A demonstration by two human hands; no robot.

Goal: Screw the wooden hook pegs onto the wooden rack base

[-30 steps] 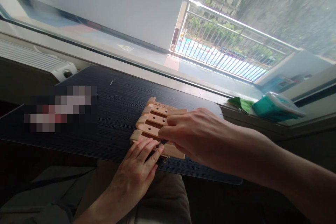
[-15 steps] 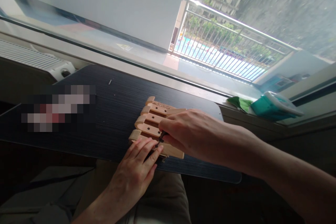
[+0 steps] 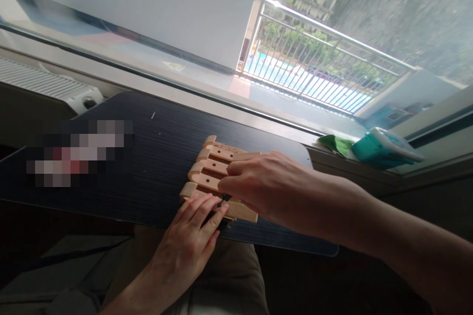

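A light wooden slatted piece with rounded ends and dark fastener holes lies on the dark table. My left hand rests on its near edge, fingers stretched flat against the wood. Above the right part of the slats is my right hand, closed around a small black tool that looks like a hex key. Its lower end meets the nearest slat just beside my left fingertips. The right hand hides most of this tool and some of the slats.
A blurred-out item lies at the table's left. Near the window is a small white stick. A teal container and green cloth sit on the sill at right. A radiator stands at left.
My right hand has turned slightly, its fingers lower and further left, covering more of the black tool. My left hand and the wooden piece stay in place.
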